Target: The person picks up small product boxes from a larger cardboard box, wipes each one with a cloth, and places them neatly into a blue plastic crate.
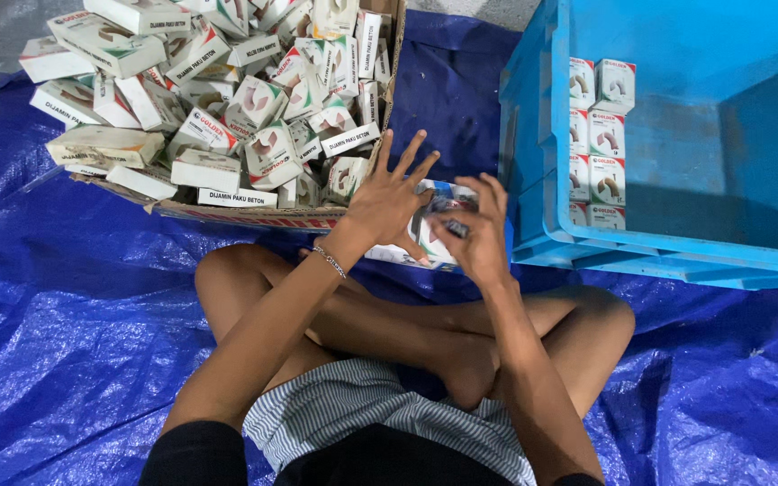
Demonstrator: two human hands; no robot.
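Observation:
I sit cross-legged on a blue tarp. My left hand (389, 193) is spread flat, fingers apart, pressing on the top of a bundle of small white boxes (425, 243) in front of my knees. My right hand (473, 236) curls its fingers around the right side of the same bundle, gripping it. The bundle lies between a cardboard carton (254, 214) and a blue plastic crate (551, 225). Most of the bundle is hidden under my hands.
The open carton at upper left is heaped with several small white boxes (209, 99). Inside the blue crate at right, several boxes (598, 135) stand stacked in neat columns against its left wall. Blue tarp (65, 306) covers the floor all around.

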